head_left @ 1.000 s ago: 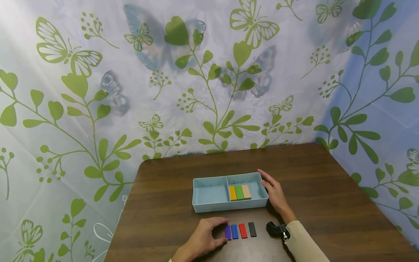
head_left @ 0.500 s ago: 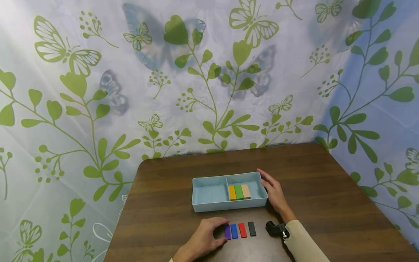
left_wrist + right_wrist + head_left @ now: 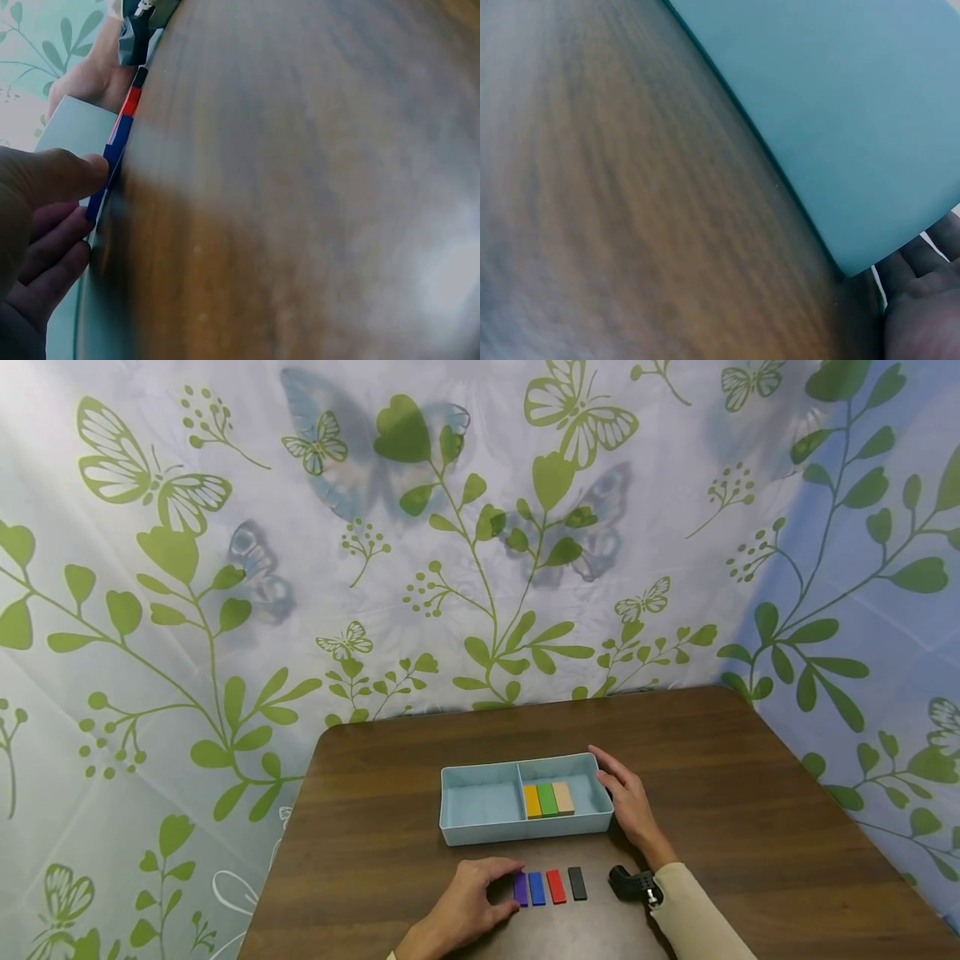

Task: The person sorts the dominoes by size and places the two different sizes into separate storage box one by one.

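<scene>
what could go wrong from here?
1. Slip: the left hand has the purple block by its two ends, so it could twist free if lifted.
2. Knock: the blue block lies close beside it; a sideways drift might nudge it.
3. Shift: the right hand touches the end of the box; a push there may slide it.
</scene>
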Action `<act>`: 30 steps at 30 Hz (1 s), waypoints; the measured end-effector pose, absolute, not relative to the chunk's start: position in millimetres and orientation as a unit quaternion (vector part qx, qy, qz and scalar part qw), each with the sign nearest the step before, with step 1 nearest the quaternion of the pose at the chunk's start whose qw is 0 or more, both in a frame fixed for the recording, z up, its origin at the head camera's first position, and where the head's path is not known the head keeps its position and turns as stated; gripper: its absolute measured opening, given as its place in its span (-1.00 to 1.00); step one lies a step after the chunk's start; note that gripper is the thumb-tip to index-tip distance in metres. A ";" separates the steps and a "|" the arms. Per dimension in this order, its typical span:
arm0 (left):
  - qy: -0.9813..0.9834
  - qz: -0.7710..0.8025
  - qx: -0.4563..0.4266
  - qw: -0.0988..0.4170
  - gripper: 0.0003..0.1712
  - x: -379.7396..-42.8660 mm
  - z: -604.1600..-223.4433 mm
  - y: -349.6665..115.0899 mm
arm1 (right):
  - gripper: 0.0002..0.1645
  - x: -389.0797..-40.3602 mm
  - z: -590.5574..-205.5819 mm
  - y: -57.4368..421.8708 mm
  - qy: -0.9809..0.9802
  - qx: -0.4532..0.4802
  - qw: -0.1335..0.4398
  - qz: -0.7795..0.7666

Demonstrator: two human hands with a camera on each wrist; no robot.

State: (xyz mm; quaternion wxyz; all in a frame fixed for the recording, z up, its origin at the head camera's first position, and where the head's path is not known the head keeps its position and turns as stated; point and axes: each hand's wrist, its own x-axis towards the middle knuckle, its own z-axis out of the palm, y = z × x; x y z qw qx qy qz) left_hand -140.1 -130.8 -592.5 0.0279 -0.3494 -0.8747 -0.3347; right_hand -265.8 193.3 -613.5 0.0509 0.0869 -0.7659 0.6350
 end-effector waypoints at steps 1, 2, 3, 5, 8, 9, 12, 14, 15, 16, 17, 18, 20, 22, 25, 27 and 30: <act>-0.875 -0.338 -0.346 0.026 -0.44 -140.0 -591.9 -131.1 | -0.47 -266.1 -614.3 193.4 -0.766 0.088 0.053 0.634; -0.875 -0.341 -0.344 0.023 -0.43 -140.0 -591.2 -131.4 | -0.47 -266.2 -614.8 193.3 -0.767 0.089 0.055 0.633; -0.875 -0.344 -0.341 0.020 -0.43 -139.8 -590.4 -131.8 | -0.48 -266.3 -615.2 193.4 -0.766 0.090 0.057 0.634; -0.874 -0.348 -0.337 0.016 -0.43 -140.1 -588.6 -132.6 | -0.48 -266.3 -615.1 193.3 -0.765 0.093 0.060 0.634; -0.872 -0.354 -0.338 0.012 -0.42 -140.9 -584.6 -133.9 | -0.48 -266.2 -614.9 193.1 -0.764 0.094 0.062 0.635; -0.870 -0.357 -0.339 0.011 -0.42 -141.4 -582.9 -134.2 | -0.48 -266.3 -614.8 193.1 -0.764 0.093 0.063 0.636; -0.867 -0.363 -0.342 0.010 -0.43 -142.5 -576.4 -135.5 | -0.48 -266.4 -614.8 193.0 -0.764 0.093 0.063 0.635; -0.864 -0.367 -0.343 0.012 -0.44 -143.0 -571.4 -136.6 | -0.48 -266.5 -614.9 192.8 -0.764 0.093 0.063 0.635; -0.864 -0.367 -0.345 0.015 -0.44 -143.3 -568.7 -137.2 | -0.48 -266.4 -614.9 192.8 -0.764 0.093 0.062 0.635; -0.863 -0.367 -0.347 0.020 -0.44 -143.5 -566.2 -137.7 | -0.48 -266.3 -614.9 192.8 -0.764 0.093 0.062 0.635; -0.861 -0.367 -0.350 0.027 -0.45 -143.9 -563.5 -138.2 | -0.48 -266.2 -614.8 192.9 -0.764 0.092 0.061 0.635; -0.861 -0.364 -0.353 0.036 -0.45 -144.5 -560.8 -138.8 | -0.48 -266.0 -614.5 193.0 -0.764 0.092 0.060 0.636; -0.859 -0.360 -0.361 0.057 -0.44 -146.0 -554.9 -139.7 | -0.48 -265.4 -613.0 193.0 -0.763 0.091 0.059 0.637; -0.857 -0.353 -0.367 0.078 -0.43 -147.9 -548.5 -141.0 | -0.48 -263.6 -609.1 192.6 -0.763 0.092 0.055 0.637; -0.856 -0.348 -0.370 0.095 -0.43 -151.0 -538.3 -144.0 | -0.47 -255.7 -593.9 189.5 -0.763 0.094 0.051 0.637; -0.856 -0.348 -0.368 0.102 -0.42 -153.3 -531.8 -146.4 | -0.47 -253.0 -589.6 188.2 -0.765 0.098 0.053 0.634; -0.854 -0.352 -0.366 0.113 -0.42 -157.6 -523.1 -150.5 | -0.47 -255.9 -597.0 189.0 -0.767 0.095 0.056 0.632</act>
